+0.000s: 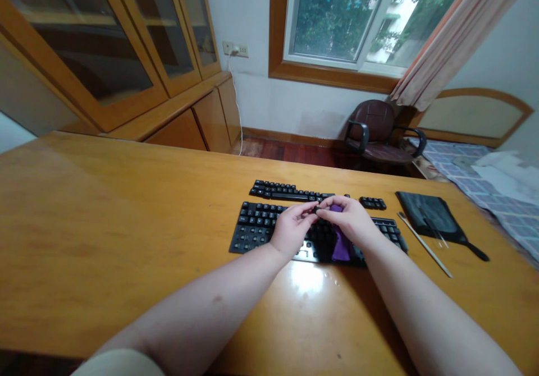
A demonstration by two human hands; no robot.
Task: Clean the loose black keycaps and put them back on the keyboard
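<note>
A black computer keyboard (252, 216) lies on the table with part of its keycaps off, most plainly along its lower left rows. Above its middle, my left hand (292, 229) is closed in a pinch on a small black keycap (316, 210). The fingertips of my right hand (351, 219) meet it from the other side. A purple cloth (342, 248) hangs out from under my right hand, over the keyboard. Behind the keyboard, loose black keycaps (275, 191) stand in rows, partly hidden by my right hand.
Right of the keyboard lie a thin pale stick (425, 245) and a black pouch (433, 214) with a wire tool (435, 230) on it. A small group of keycaps (373, 203) sits behind the keyboard's right part. An armchair (373, 129) stands beyond the wooden table (126, 213).
</note>
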